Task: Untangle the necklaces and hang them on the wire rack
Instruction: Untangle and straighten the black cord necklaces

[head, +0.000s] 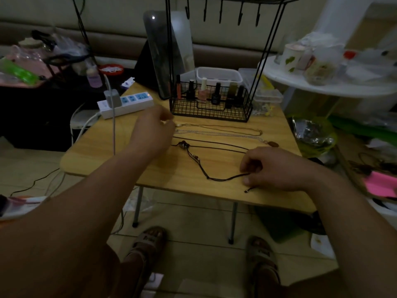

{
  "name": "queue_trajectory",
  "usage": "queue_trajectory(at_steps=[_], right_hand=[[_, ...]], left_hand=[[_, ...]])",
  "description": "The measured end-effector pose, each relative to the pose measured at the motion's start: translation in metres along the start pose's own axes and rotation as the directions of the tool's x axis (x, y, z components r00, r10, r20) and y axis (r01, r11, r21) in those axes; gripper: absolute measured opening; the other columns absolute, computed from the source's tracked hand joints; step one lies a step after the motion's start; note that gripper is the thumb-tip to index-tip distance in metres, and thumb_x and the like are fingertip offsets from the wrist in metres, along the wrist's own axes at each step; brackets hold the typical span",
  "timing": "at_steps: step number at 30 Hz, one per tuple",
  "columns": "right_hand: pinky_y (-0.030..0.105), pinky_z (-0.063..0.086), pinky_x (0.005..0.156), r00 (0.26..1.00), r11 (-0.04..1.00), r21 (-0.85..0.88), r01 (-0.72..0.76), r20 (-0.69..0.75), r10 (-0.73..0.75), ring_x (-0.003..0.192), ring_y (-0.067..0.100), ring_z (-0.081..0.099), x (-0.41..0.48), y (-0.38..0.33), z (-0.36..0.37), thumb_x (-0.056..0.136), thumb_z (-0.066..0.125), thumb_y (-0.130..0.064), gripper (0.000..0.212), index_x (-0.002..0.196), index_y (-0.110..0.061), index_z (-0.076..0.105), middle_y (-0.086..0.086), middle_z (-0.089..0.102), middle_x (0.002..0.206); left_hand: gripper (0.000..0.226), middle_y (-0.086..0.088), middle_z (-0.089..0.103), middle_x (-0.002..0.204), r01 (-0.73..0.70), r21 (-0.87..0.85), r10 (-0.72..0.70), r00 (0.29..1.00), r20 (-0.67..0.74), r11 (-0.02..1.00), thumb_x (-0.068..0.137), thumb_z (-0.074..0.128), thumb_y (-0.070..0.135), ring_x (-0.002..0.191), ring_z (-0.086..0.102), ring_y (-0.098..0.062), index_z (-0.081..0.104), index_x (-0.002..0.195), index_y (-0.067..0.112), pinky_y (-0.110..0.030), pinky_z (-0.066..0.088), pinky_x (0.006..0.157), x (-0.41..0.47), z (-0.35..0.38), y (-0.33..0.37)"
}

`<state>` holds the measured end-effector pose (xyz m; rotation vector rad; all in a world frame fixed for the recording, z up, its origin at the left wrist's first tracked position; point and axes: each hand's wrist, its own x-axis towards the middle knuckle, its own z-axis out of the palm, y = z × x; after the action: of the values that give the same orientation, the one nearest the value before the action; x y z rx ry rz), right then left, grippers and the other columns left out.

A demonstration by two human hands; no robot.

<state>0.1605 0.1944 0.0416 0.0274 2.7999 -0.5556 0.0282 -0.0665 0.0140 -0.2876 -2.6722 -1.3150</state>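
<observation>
Three necklaces lie stretched across the wooden table. Farthest back is a thin chain, then a silver chain that ends in a brown oval pendant. Nearest me is a black cord necklace with a beaded knot. My left hand pinches the left end of the thin chain, just in front of the rack. My right hand pinches the black cord's right end, and a loose tip sticks out below it. The black wire rack stands at the table's back, its top hooks bare.
The rack's basket holds several nail polish bottles. A white power strip with a plugged charger and cable sits at the back left. A mirror and clear plastic boxes stand behind the rack. A cluttered white round table is at the right.
</observation>
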Motion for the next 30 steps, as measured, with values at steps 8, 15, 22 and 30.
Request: queue_trajectory(at_steps=[8,15,22,30], right_hand=[[0.033,0.054,0.084,0.998,0.964,0.266,0.008,-0.058,0.008,0.096,0.014,0.066,-0.001,-0.002,0.009,0.101,0.062,-0.029,0.008,0.1,-0.024,0.068,-0.004,0.071,0.102],[0.032,0.056,0.068,0.924,0.309,0.935,0.176,-0.265,0.276,0.072,0.017,0.064,0.012,0.01,-0.003,0.106,0.05,-0.01,0.014,0.094,-0.013,0.057,0.002,0.06,0.076],[0.026,0.043,0.05,0.85,0.409,0.908,0.086,-0.281,0.446,0.063,0.014,0.055,0.043,0.011,-0.009,0.103,0.051,-0.009,0.014,0.104,-0.015,0.064,0.006,0.06,0.082],[0.023,0.04,0.05,0.972,0.568,0.823,0.018,-0.148,0.184,0.063,0.01,0.057,0.049,-0.026,0.002,0.1,0.053,-0.007,0.021,0.1,-0.013,0.074,-0.004,0.073,0.08]], left_hand=[[0.034,0.021,0.057,0.119,-0.539,0.19,0.285,0.673,0.682,0.821,0.094,0.065,0.055,0.115,0.052,-0.002,0.065,0.124,0.04,-0.038,0.038,0.106,-0.042,0.015,0.028],[0.014,0.017,0.067,0.105,-0.429,0.09,0.28,0.72,0.635,0.899,0.102,0.062,0.029,0.1,0.059,-0.002,0.069,0.113,0.035,-0.034,0.051,0.094,-0.038,0.021,0.028],[0.023,-0.005,0.08,0.105,0.275,-0.374,0.023,0.779,0.627,0.886,0.11,0.046,0.012,0.091,0.078,-0.024,0.065,0.123,0.012,-0.03,0.063,0.074,-0.014,0.015,0.044],[0.015,-0.025,0.075,0.115,0.503,-0.609,0.054,0.742,0.668,0.613,0.112,0.035,0.008,0.103,0.076,-0.035,0.048,0.12,0.006,-0.044,0.065,0.083,0.006,0.017,0.054]])
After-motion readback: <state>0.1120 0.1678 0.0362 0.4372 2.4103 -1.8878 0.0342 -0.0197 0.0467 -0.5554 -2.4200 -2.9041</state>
